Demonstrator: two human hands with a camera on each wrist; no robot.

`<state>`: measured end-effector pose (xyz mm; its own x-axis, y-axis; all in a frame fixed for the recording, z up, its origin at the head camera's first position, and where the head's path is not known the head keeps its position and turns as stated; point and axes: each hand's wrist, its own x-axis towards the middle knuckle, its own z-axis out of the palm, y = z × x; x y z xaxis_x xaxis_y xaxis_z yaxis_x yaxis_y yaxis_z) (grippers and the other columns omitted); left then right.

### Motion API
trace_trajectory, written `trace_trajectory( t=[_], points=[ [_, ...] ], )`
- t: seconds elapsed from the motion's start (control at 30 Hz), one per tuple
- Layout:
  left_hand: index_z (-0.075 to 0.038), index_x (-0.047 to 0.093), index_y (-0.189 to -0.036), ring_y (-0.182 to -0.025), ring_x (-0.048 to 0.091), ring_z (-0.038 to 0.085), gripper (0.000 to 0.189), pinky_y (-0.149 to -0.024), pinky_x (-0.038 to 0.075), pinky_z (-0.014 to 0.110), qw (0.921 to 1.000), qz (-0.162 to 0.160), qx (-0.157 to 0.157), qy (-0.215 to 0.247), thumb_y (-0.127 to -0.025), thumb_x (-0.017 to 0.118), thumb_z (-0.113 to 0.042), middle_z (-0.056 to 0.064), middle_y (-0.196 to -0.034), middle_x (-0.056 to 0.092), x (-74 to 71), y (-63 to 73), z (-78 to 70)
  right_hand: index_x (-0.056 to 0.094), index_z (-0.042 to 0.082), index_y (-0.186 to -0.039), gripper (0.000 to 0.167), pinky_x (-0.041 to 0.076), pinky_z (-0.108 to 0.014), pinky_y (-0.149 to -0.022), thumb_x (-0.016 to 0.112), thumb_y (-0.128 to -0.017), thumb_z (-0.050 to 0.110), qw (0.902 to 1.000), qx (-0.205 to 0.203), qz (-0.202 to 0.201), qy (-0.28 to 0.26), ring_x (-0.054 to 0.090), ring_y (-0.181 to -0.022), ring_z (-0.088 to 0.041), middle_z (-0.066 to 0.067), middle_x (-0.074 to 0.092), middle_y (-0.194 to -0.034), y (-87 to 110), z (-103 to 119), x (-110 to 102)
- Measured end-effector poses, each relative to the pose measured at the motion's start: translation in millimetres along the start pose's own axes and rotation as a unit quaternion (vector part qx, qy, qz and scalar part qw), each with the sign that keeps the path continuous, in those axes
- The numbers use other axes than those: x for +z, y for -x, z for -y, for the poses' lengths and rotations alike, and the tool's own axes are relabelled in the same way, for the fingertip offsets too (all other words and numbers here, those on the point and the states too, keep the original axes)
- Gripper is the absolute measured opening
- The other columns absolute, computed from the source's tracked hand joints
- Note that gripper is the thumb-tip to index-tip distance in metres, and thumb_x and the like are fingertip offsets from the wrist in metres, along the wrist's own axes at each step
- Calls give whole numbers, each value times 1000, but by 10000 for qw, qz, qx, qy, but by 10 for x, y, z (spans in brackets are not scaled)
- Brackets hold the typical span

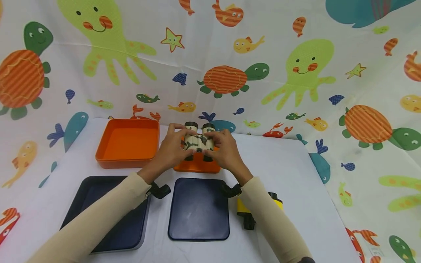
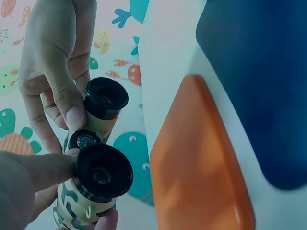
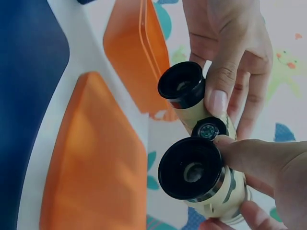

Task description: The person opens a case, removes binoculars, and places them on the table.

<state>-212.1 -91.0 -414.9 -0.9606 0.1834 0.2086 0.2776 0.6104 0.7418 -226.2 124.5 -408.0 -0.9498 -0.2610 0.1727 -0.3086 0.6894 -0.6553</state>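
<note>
Camouflage-patterned binoculars (image 1: 199, 142) are held up over an orange lid-like tray (image 1: 197, 166) in the head view. My left hand (image 1: 173, 145) grips their left barrel, and my right hand (image 1: 226, 149) grips the right one. Both wrist views show the black eyecups (image 2: 104, 175) and a small round compass (image 3: 209, 131) set between the barrels. In the left wrist view my left thumb (image 2: 53, 167) presses beside the compass. The other thumb (image 3: 219, 98) lies along the far barrel in the right wrist view.
An orange open box (image 1: 128, 142) stands at the back left. A large dark blue tray (image 1: 139, 233) lies front left, and a smaller dark blue lid (image 1: 198, 210) front centre. Yellow-and-black binoculars (image 1: 243, 208) lie partly under the right forearm. A patterned sea-animal cloth (image 1: 204, 47) hangs behind the table.
</note>
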Motion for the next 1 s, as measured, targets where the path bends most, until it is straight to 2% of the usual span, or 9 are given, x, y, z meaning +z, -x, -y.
trace_trajectory(
  t=[0.2, 0.4, 0.63, 1.0],
  points=[
    [-14, 66, -142, -121, 62, 41, 59, -97, 58, 51, 9998, 68, 16, 184, -88, 89, -18, 19, -156, 36, 219, -49, -58, 71, 19, -138, 57, 62, -42, -99, 93, -84, 21, 9999, 99, -6, -25, 65, -110, -29, -13, 52, -112, 100, -153, -116],
    [-12, 68, -140, -133, 55, 43, 56, -102, 56, 54, 9993, 140, 226, 252, -88, 89, -18, 21, -154, 39, 375, -95, -118, 71, 18, -138, 58, 62, -45, -99, 92, -84, 20, 9996, 286, 5, 32, 66, -112, -33, -15, 53, -113, 175, -275, -213],
    [-12, 69, -138, -123, 63, 40, 55, -100, 58, 48, 9991, 173, 290, 238, -88, 90, -20, 20, -152, 41, 507, -131, -179, 72, 20, -137, 57, 62, -45, -98, 92, -84, 18, 9991, 377, -33, 173, 65, -110, -32, -15, 53, -113, 221, -386, -295],
    [-12, 69, -137, -126, 62, 40, 56, -109, 54, 48, 9988, 344, 210, 267, -86, 91, -19, 20, -151, 42, 751, -206, -285, 71, 17, -138, 58, 63, -47, -97, 93, -84, 20, 9974, 652, 5, 312, 72, -108, -36, -18, 56, -117, 311, -584, -409]
  ],
)
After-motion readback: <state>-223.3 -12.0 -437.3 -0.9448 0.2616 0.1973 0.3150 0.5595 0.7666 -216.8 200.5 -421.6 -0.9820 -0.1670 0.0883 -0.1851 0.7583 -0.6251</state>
